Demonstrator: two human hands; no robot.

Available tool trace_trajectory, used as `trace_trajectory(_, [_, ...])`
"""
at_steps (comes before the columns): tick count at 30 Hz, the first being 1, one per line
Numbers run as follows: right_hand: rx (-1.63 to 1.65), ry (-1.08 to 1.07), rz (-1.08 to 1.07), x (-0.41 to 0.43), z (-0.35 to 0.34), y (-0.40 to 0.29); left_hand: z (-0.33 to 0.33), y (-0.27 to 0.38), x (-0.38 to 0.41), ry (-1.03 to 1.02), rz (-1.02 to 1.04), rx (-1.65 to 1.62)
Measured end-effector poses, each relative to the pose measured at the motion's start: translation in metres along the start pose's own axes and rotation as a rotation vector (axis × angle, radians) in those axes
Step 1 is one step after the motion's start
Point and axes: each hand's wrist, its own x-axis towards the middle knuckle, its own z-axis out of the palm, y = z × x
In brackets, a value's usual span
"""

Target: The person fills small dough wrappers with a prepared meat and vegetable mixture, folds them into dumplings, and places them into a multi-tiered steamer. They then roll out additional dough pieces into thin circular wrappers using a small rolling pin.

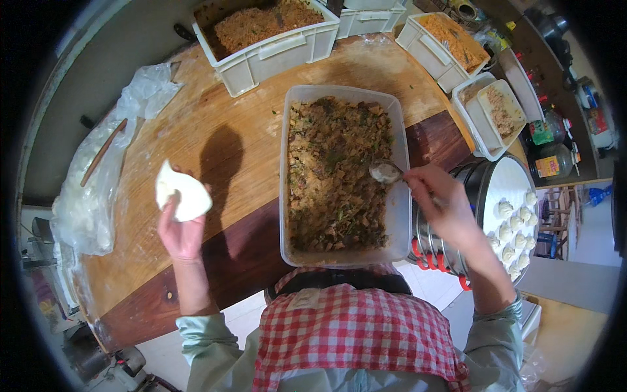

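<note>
A thin white dough wrapper (188,196) rests across the fingers of my left hand (182,228), with my thumb pressed on it. This hand is raised over the left part of the wooden table. My right hand (443,203) grips a metal spoon (386,172) by its handle. The spoon's bowl hangs over the right side of a brown chopped filling (338,171) flecked with green. Whether the bowl touches the filling I cannot tell. A translucent plastic tub (345,259) holds this filling at the table's front edge, before my checked apron.
Clear plastic sheeting (98,206) covers pale dough at the left, with a rolling pin (104,152) on it. White bins (279,61) of filling stand at the back. At the right, a stacked steamer (482,171) carries several pleated buns (506,209); bottles (552,159) sit on a shelf.
</note>
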Motion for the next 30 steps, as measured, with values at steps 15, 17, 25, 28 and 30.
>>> trace_trajectory(15, [-0.578, -0.131, -0.451, -0.033, 0.056, -0.004, 0.076, -0.084, -0.035, 0.166, -0.521, 0.357])
trace_trajectory(17, [-0.579, -0.106, -0.478, -0.038, 0.057, -0.007, 0.076, -0.082, -0.034, 0.149, -0.546, 0.337])
trace_trajectory(25, [-0.338, -0.086, -0.505, -0.010, 0.047, -0.011, 0.076, -0.078, -0.042, 0.215, -0.522, 0.283])
trace_trajectory(28, [-0.480, -0.144, -0.610, 0.004, 0.049, -0.006, 0.078, -0.080, -0.042, 0.202, -0.512, 0.290])
trace_trajectory(30, [-0.510, -0.193, -0.646, -0.010, 0.053, -0.013, 0.078, -0.080, -0.042, 0.197, -0.515, 0.296])
